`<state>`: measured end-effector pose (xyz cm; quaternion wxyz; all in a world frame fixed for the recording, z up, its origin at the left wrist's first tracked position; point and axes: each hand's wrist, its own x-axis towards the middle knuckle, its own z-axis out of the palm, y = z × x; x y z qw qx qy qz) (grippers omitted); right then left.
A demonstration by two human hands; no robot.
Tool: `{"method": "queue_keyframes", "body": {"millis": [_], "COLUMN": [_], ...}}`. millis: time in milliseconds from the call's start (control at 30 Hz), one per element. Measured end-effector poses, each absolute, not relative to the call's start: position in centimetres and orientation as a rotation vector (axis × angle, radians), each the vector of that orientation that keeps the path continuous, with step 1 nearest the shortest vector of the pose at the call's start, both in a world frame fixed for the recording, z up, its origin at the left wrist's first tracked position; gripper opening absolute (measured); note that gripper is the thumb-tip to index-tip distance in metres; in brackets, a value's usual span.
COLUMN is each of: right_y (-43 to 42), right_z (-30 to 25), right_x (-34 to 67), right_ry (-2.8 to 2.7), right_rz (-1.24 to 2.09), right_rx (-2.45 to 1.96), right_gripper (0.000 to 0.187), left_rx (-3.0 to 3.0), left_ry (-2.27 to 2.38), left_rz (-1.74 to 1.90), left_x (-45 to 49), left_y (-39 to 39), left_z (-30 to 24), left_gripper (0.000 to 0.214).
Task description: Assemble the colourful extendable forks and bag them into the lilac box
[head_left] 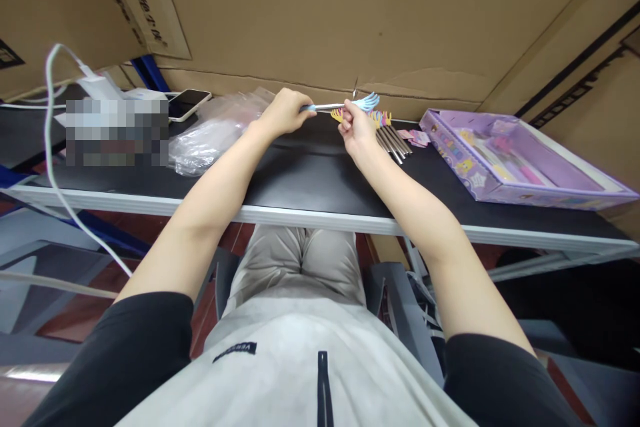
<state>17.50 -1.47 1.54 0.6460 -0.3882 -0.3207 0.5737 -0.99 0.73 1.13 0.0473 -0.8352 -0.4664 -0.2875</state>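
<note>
A telescopic back scratcher [329, 107] with a metal rod and a light blue claw head stretches level between my two hands above the black table. My left hand [289, 111] is closed round its blue end on the left. My right hand [358, 127] pinches the rod just below the claw, fingers curled in. Behind and beside my right hand lies a row of several more back scratchers [393, 141], with metal rods toward me and yellow and purple heads away. My right hand hides part of the row.
Crumpled clear plastic bags [210, 137] lie left of my left hand. Farther left are a phone [189, 105] and a white charger with cable [100, 87]. Small pink packets [415, 137] and an open purple box [530, 160] sit at right. A cardboard wall [350, 20] closes the back.
</note>
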Motion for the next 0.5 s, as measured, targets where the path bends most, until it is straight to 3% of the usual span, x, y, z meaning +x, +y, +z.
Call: {"method": "queue_keyframes", "body": {"millis": [500], "right_y": [-0.7], "right_z": [3.0], "right_x": [19.5], "right_ry": [-0.628], "right_rz": [1.203], "right_rx": [-0.825], "right_gripper": [0.041], "left_rx": [-2.434], "left_ry": [-1.477], "left_rz": [-0.787], "left_x": [-3.1], "left_y": [1.4], "left_z": [1.4], "left_gripper": [0.03]}}
